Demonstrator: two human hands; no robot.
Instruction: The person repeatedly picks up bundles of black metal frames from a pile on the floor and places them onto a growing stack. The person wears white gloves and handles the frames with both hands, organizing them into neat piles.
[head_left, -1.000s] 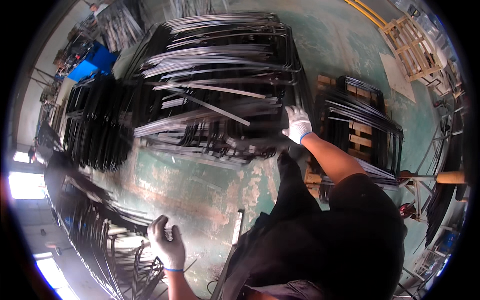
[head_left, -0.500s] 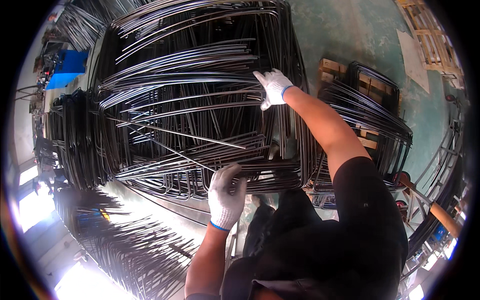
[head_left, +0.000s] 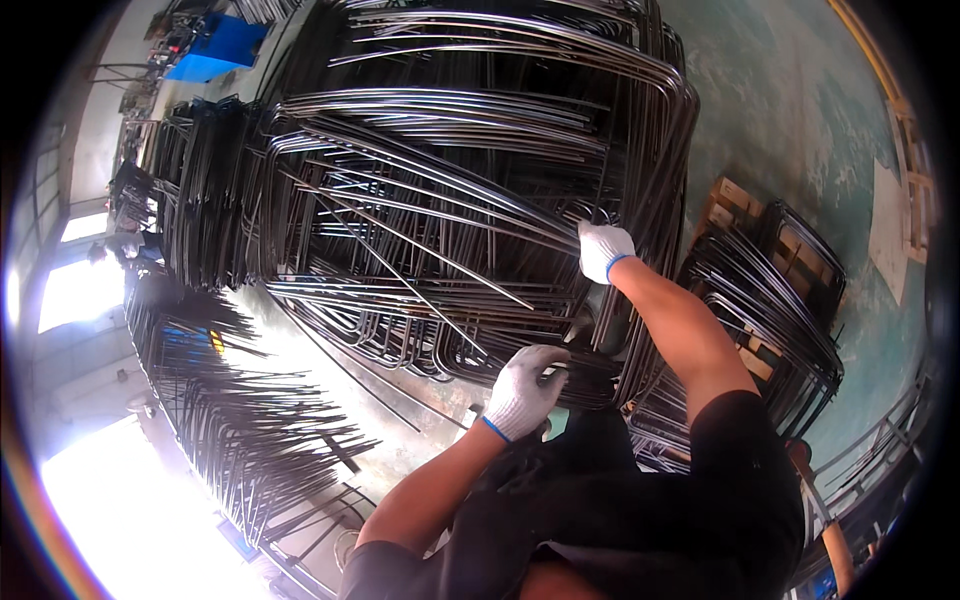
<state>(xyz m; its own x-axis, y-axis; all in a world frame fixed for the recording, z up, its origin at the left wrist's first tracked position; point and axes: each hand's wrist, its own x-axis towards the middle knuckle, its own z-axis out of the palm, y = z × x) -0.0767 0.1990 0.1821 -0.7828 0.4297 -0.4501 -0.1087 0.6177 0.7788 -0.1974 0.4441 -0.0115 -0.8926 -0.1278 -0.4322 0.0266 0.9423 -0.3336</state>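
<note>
Smooth, glossy metal rods (head_left: 450, 172); matt cloth gloves (head_left: 520, 394)

My right hand (head_left: 606, 252) hid the ends of the rods (head_left: 470, 185) it gripped, and I couldn't tell whether my left hand (head_left: 523, 393) touched anything. The upper edge cut off the rod stack (head_left: 450, 118); glare blanked out the window (head_left: 85, 295).

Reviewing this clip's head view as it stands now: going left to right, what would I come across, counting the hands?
Blue box → left gloved hand → right gloved hand → wooden pallet → pale flat board.
</note>
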